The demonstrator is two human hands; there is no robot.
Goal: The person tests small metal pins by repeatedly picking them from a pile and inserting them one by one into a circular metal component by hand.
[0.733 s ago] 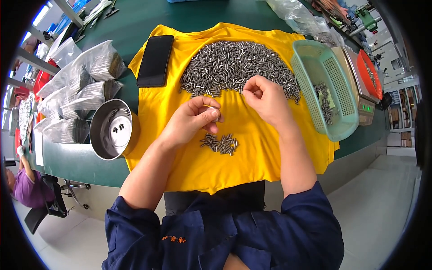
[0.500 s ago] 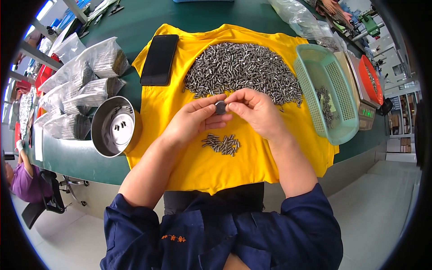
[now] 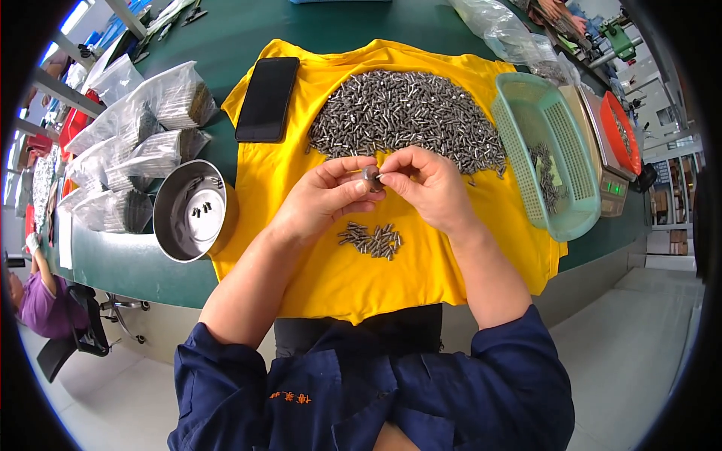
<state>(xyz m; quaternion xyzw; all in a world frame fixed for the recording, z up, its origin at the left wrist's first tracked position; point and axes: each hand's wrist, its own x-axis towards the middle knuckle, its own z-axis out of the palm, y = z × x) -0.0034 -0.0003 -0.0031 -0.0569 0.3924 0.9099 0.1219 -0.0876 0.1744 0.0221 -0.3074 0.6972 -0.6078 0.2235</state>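
Right now, in the head view, both hands are meeting over the middle of a yellow cloth that is lying spread on a green table. The left hand is pinching a small dark metal piece between thumb and fingertips, and the right hand is closing its own thumb and forefinger on the same piece from the other side, so the two sets of fingertips are touching at it. Just below the hands a small cluster of metal pins is lying on the cloth, while just beyond the hands a big heap of metal pins is spreading across the far half of the cloth. A black phone is lying at the cloth's far left corner. To the left, a round steel bowl is sitting at the cloth's edge with a few pins inside, and clear bags of pins are piling up beyond it. To the right, a green plastic basket is resting beside the heap, holding some pins.
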